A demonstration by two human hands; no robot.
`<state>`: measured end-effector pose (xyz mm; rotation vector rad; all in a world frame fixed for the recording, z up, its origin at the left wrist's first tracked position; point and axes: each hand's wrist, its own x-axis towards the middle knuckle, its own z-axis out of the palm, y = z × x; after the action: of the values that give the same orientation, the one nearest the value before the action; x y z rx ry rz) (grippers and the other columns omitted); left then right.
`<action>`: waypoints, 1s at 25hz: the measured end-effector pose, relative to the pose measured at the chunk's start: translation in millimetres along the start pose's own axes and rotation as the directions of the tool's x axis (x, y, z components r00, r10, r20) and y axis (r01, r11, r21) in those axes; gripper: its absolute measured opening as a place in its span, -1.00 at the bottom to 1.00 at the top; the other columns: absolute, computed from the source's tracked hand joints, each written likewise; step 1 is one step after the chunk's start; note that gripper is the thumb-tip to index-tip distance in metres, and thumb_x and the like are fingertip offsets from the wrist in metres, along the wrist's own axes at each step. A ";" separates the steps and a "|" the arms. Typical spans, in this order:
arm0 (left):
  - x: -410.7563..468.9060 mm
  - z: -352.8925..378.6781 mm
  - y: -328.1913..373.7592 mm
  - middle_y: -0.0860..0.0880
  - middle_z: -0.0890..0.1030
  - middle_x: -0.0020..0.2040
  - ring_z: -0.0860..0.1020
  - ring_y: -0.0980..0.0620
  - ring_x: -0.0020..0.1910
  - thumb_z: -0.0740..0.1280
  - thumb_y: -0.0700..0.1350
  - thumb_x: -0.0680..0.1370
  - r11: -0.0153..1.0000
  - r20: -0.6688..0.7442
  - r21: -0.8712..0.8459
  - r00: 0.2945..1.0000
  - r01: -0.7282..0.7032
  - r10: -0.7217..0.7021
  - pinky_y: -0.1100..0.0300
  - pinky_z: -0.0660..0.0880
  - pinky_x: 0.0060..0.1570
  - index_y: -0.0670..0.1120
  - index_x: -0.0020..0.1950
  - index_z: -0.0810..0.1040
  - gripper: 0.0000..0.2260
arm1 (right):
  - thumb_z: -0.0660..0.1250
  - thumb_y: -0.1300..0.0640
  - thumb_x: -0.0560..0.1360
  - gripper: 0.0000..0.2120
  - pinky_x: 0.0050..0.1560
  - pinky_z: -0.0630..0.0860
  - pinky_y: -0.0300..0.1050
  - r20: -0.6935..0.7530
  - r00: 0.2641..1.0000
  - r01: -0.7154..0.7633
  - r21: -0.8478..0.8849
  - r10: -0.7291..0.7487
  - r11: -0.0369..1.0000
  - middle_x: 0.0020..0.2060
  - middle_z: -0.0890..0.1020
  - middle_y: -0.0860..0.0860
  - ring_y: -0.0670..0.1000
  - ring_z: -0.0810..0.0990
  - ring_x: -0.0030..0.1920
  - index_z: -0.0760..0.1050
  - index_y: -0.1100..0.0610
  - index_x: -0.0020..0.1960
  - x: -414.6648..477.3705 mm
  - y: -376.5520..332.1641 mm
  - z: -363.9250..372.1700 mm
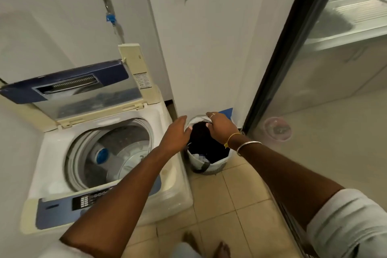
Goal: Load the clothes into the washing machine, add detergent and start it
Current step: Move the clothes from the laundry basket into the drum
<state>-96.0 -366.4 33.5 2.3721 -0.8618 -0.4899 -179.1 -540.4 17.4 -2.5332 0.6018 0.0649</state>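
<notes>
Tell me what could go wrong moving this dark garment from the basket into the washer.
The dark garment your right hand grips could bleed onto the light clothes already in the drum. Pulling it up might tip the basket or drag other pieces onto the floor.

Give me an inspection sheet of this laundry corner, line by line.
Surface: tiled floor bears washing machine and basket.
Job's things: washing machine lid up, pale laundry in drum; basket holds dark garment; detergent not seen.
Clutter: pinkish round thing behind the glass, unclear.
Hands: right hand pinches dark garment; left hand touches it, grip unclear.
Cables: hose with blue fitting on wall.
Surroundings: glass door at right.
</notes>
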 end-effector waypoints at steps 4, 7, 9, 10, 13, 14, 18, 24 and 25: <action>52.2 28.3 3.9 -0.12 0.52 0.33 0.49 -0.10 0.30 0.20 -0.11 0.67 0.993 0.067 -0.058 0.993 0.103 -0.099 0.25 0.32 0.18 -0.16 0.42 0.41 -0.66 | 0.26 0.11 0.56 -0.63 0.18 0.51 -0.01 0.056 0.998 -0.038 0.001 0.038 0.999 0.21 0.60 0.08 0.15 0.57 0.19 0.43 0.09 0.36 44.7 41.0 5.0; 101.9 63.1 -7.1 -0.14 0.57 0.28 0.55 -0.10 0.21 0.16 -0.06 0.68 0.982 0.112 -0.096 0.982 0.161 -0.150 0.07 0.47 0.25 -0.13 0.36 0.45 -0.70 | 0.21 0.13 0.54 -0.59 0.17 0.55 0.03 0.088 0.993 -0.074 -0.021 0.075 0.997 0.21 0.61 0.06 0.14 0.60 0.16 0.41 0.03 0.39 78.4 74.8 15.6; 132.9 86.6 -12.8 -0.15 0.56 0.31 0.53 -0.10 0.27 0.15 -0.06 0.68 0.977 0.145 -0.102 0.975 0.187 -0.171 0.03 0.44 0.32 -0.14 0.40 0.45 -0.68 | 0.20 0.08 0.54 -0.59 0.15 0.56 0.03 0.104 0.989 -0.096 -0.050 0.101 0.994 0.20 0.62 0.06 0.14 0.61 0.13 0.39 -0.01 0.39 100.8 92.9 21.9; 145.9 96.1 -14.8 -0.14 0.54 0.34 0.51 -0.10 0.31 0.15 -0.07 0.68 0.974 0.158 -0.099 0.969 0.205 -0.188 0.04 0.40 0.37 -0.14 0.44 0.42 -0.65 | 0.21 0.08 0.55 -0.59 0.18 0.53 0.00 0.121 0.987 -0.098 -0.051 0.104 0.994 0.21 0.61 0.08 0.15 0.59 0.16 0.40 0.02 0.39 110.8 99.5 26.2; 185.3 123.0 -25.9 -0.16 0.50 0.39 0.48 -0.10 0.35 0.16 -0.09 0.68 0.962 0.207 -0.079 0.949 0.260 -0.239 0.08 0.34 0.38 -0.17 0.49 0.35 -0.62 | 0.26 0.13 0.57 -0.57 0.31 0.38 -0.05 0.206 0.970 -0.124 -0.017 0.125 0.992 0.30 0.54 0.13 0.16 0.48 0.30 0.39 0.13 0.43 143.3 123.2 48.1; 196.2 131.5 -31.4 -0.16 0.48 0.40 0.46 -0.10 0.36 0.15 -0.09 0.68 0.957 0.218 -0.069 0.940 0.283 -0.262 0.09 0.32 0.38 -0.18 0.50 0.33 -0.61 | 0.27 0.12 0.57 -0.54 0.34 0.36 -0.06 0.241 0.961 -0.140 -0.002 0.136 0.990 0.33 0.52 0.13 0.15 0.46 0.34 0.36 0.14 0.45 154.1 130.9 57.4; 231.4 174.0 -61.7 -0.17 0.45 0.43 0.42 -0.11 0.41 0.15 -0.12 0.68 0.938 0.273 -0.032 0.905 0.346 -0.325 0.15 0.28 0.38 -0.20 0.51 0.31 -0.60 | 0.31 0.04 0.55 -0.46 0.39 0.37 0.01 0.367 0.915 -0.181 -0.005 0.170 0.984 0.38 0.47 0.12 0.14 0.43 0.38 0.30 0.13 0.49 198.6 167.1 106.2; 285.0 267.0 -137.5 -0.16 0.52 0.35 0.47 -0.13 0.36 0.28 -0.12 0.61 0.870 0.350 -0.020 0.818 0.493 -0.456 0.05 0.36 0.38 -0.17 0.45 0.36 -0.58 | 0.39 -0.10 0.49 -0.22 0.40 0.33 0.12 0.491 0.851 -0.159 -0.098 0.187 0.982 0.45 0.31 0.17 0.25 0.33 0.42 0.11 0.09 0.57 262.1 231.5 204.7; 294.7 286.0 -152.7 -0.15 0.53 0.33 0.48 -0.14 0.35 0.33 -0.06 0.56 0.862 0.371 -0.007 0.802 0.507 -0.468 0.01 0.39 0.36 -0.15 0.45 0.36 -0.52 | 0.40 -0.13 0.47 -0.17 0.40 0.32 0.14 0.492 0.848 -0.163 -0.105 0.194 0.981 0.47 0.27 0.18 0.28 0.30 0.42 0.07 0.07 0.58 271.4 242.2 221.9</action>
<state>44.8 -576.7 -324.1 2.4319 -0.3298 -1.1779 -23.0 -721.6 -335.3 -2.3618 0.6209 0.7963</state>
